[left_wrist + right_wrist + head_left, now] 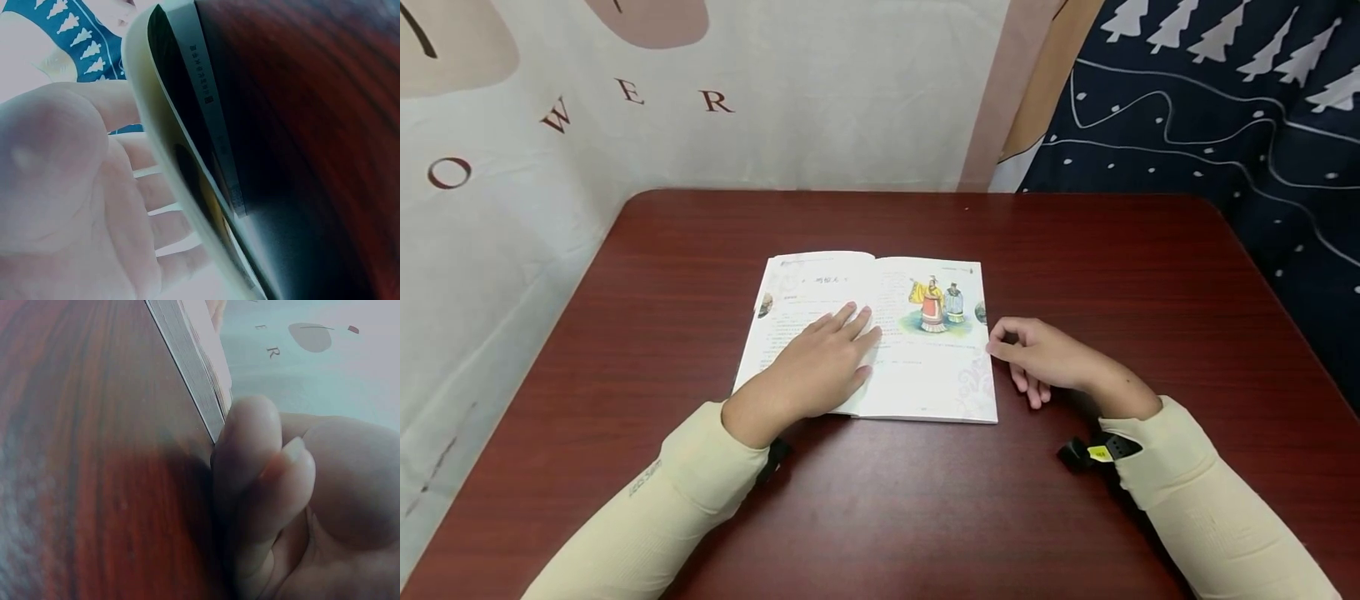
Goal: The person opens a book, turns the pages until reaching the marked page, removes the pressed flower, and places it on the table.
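An open book (925, 392) lies on the table, its right page showing a coloured picture of two robed figures. My left hand (823, 362) rests across the left page and the middle fold, fingers spread and fairly straight. In the left wrist view, its palm (56, 187) is over the page, beside the book's raised lower edge (181, 125). At the book's right edge, my right hand (1048, 354) has thumb and index finger curled together, pinching the page edge. Its other fingers hang below. The right wrist view shows its fingertips (250, 431) right against the page block (187, 356).
The dark red wooden table (880, 517) extends around the book on all sides. A pale cloth with printed letters (715, 102) hangs behind it, and a dark blue curtain with white trees (1217, 125) hangs at the right. Black bands (1097, 452) sit at both wrists.
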`<action>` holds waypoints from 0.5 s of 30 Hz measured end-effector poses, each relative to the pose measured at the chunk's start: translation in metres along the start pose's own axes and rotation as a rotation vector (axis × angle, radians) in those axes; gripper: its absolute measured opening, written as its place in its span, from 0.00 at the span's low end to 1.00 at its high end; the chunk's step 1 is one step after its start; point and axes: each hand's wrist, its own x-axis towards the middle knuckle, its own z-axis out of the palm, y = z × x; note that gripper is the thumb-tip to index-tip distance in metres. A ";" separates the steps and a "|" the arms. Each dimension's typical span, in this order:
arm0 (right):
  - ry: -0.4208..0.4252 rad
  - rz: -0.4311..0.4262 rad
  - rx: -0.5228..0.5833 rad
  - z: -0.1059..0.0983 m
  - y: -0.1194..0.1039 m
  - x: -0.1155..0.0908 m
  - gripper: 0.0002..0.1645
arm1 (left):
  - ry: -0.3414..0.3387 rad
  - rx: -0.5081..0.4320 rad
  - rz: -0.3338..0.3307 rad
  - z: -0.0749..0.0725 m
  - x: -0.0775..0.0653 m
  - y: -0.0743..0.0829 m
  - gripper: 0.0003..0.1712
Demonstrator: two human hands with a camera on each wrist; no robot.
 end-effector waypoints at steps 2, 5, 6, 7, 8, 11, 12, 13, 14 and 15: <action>0.001 0.001 0.001 0.000 0.000 0.000 0.13 | 0.001 -0.002 0.003 0.000 0.000 0.000 0.31; 0.001 0.000 0.001 0.000 0.000 0.000 0.13 | 0.002 -0.007 0.007 0.001 0.000 -0.001 0.31; 0.002 0.000 0.001 0.000 0.000 0.000 0.13 | 0.002 -0.014 0.008 0.001 0.001 -0.001 0.31; 0.003 0.000 0.001 0.000 0.000 0.000 0.13 | 0.001 -0.021 0.009 0.001 0.001 -0.001 0.31; 0.003 0.000 0.001 0.000 0.000 0.000 0.13 | -0.003 -0.028 0.008 0.001 0.001 -0.001 0.31; 0.002 0.000 0.001 0.000 -0.001 0.000 0.13 | -0.017 -0.048 0.003 0.001 0.001 -0.002 0.31; 0.002 0.000 0.001 0.000 -0.001 0.000 0.13 | -0.024 -0.052 -0.001 0.001 0.001 -0.002 0.31; 0.004 0.000 0.001 0.000 -0.001 0.000 0.13 | -0.029 -0.051 -0.003 0.000 0.001 -0.002 0.32; 0.004 -0.002 0.000 0.000 -0.001 0.000 0.13 | -0.034 -0.053 -0.004 0.000 0.001 -0.002 0.32; 0.005 -0.004 0.000 0.000 -0.001 0.000 0.13 | -0.040 -0.055 -0.005 0.000 0.001 -0.002 0.33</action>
